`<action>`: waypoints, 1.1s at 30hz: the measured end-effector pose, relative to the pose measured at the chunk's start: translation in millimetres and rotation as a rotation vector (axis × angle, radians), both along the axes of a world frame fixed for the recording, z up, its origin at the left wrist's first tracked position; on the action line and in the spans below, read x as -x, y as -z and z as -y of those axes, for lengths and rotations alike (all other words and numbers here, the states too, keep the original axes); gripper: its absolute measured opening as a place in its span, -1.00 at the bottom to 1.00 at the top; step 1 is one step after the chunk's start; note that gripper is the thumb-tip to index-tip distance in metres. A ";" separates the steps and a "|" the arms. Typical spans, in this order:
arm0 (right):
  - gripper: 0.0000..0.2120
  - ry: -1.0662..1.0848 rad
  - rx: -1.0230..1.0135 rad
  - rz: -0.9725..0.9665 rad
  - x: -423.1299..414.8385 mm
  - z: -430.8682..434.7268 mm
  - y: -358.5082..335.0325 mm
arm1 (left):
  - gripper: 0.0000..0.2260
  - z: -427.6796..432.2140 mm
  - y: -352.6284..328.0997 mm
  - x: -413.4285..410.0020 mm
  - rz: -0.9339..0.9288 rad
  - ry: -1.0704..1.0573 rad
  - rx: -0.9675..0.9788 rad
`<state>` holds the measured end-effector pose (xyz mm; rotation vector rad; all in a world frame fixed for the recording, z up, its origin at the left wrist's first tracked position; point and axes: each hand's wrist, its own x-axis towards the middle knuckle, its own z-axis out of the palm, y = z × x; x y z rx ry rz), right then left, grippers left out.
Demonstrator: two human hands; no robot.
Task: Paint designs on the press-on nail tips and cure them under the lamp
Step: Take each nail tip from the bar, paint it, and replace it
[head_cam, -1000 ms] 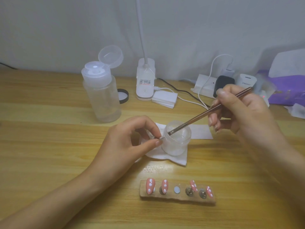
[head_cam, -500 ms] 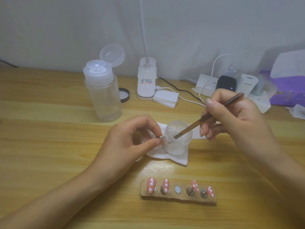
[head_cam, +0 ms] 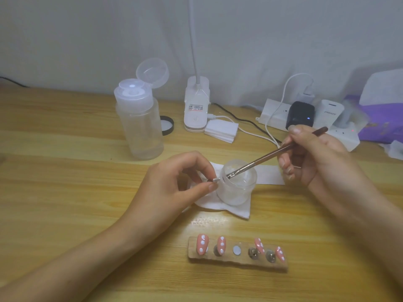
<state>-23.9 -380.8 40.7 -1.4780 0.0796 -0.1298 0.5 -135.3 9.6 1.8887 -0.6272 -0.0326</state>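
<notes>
Brush (head_cam: 261, 159) barely shifted: tip down-left in jar (head_cam: 237, 192), right hand (head_cam: 316, 158) pinching; left hand (head_cam: 174, 184) pinches stud (head_cam: 216, 180), perhaps.

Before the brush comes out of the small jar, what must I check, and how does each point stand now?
1. Right hand grips the brush: ok.
2. Brush tip is inside the jar: ok.
3. Jar stands upright on the white wipe: ok.
4. Left hand pinches the small silver piece beside the jar: ok.
5. Enough load on the bristles: cannot tell.
6. Middle place on the wooden holder is free: ok.
</notes>
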 end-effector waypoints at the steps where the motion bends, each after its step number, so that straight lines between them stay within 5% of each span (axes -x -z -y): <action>1: -0.76 0.002 -0.017 0.002 -0.1 0.7 -0.3 | -0.87 0.0 0.0 0.0 -0.003 0.001 0.003; 7: -0.75 0.053 -0.005 0.082 -0.3 1.8 -5.4 | -0.86 0.2 -0.5 1.0 -0.015 -0.006 0.020; 12: -0.74 0.011 0.381 0.341 8.3 -7.7 -18.2 | -0.85 0.4 -1.2 1.8 0.001 -0.008 0.008; 16: -0.75 -0.046 0.521 0.324 14.2 -17.6 -13.8 | -0.84 1.0 -1.3 2.5 -0.004 -0.003 0.009; 33: -0.75 0.025 0.142 0.162 6.8 -14.2 -0.7 | -0.86 -0.1 0.5 1.3 -0.016 0.006 0.011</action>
